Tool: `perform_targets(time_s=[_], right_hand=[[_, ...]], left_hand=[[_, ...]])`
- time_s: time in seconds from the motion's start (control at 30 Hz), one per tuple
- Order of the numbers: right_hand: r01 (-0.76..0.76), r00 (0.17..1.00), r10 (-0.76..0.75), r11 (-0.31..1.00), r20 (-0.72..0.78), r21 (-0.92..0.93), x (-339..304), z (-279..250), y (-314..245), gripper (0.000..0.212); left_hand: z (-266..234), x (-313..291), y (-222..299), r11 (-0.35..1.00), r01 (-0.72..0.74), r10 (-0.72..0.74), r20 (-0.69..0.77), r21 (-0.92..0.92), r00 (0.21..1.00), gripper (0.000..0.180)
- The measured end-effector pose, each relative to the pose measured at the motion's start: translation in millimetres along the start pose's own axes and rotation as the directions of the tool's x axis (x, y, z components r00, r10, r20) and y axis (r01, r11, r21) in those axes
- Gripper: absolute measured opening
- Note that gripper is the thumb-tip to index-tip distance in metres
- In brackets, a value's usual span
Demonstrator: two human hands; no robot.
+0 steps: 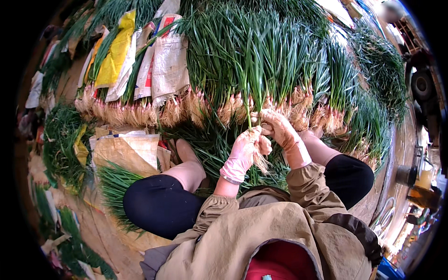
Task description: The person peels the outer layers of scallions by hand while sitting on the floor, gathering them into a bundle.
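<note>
In front of my body, my left hand [248, 146], in a thin pinkish glove, is closed round the base of a few young green garlic plants [249, 111]. Their pale, stringy roots [260, 159] hang out below its fingers. Close beside it, my right hand [281, 132] has its fingers bent together at the stems, also gloved. Whether a separate stalk lies in those fingers is hidden. Just beyond both hands stretches a long row of the same green garlic [224, 56], leaves pointing away and pinkish bulbs with roots toward me.
Woven sacks, one white [171, 65] and one yellow [116, 51], lie over the row at left. A folded beige sack [127, 151] sits by my left knee. Loose green leaves [67, 144] are piled farther left. At far right are a dark wheel [422, 85] and a coiled hose [384, 215].
</note>
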State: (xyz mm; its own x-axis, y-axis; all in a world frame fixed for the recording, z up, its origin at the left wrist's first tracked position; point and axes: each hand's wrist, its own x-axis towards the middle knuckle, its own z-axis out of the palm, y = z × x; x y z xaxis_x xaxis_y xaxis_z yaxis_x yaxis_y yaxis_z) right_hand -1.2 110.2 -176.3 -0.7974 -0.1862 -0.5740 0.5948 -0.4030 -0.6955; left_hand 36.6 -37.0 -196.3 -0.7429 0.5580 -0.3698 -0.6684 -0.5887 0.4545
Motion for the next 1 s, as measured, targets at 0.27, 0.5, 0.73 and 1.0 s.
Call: perform_targets(time_s=[0.27, 0.5, 0.73, 1.0], right_hand=[[-0.293, 0.856, -0.096, 0.719, 0.507, 0.63, 14, -11, 21, 0.03], [-0.016, 0.999, 0.02, 0.99, -0.029, 0.141, 11, -8, 28, 0.025], [0.234, 0.93, -0.303, 0.925, -0.207, -0.299, 1, 19, 32, 0.023], [0.007, 0.999, -0.027, 0.92, 0.046, 0.391, 3, 26, 25, 0.029]], left_hand=[[5, -15, 0, 0.963, 0.17, -0.133, 0.181, -0.208, 0.975, 0.03], [-7, -10, -7, 0.995, 0.068, -0.06, -0.105, 0.077, 0.993, 0.024], [-8, -9, -11, 0.994, 0.051, -0.039, -0.123, 0.095, 0.992, 0.021], [-5, -13, 0, 0.912, 0.096, -0.028, 0.173, -0.398, 0.985, 0.029]])
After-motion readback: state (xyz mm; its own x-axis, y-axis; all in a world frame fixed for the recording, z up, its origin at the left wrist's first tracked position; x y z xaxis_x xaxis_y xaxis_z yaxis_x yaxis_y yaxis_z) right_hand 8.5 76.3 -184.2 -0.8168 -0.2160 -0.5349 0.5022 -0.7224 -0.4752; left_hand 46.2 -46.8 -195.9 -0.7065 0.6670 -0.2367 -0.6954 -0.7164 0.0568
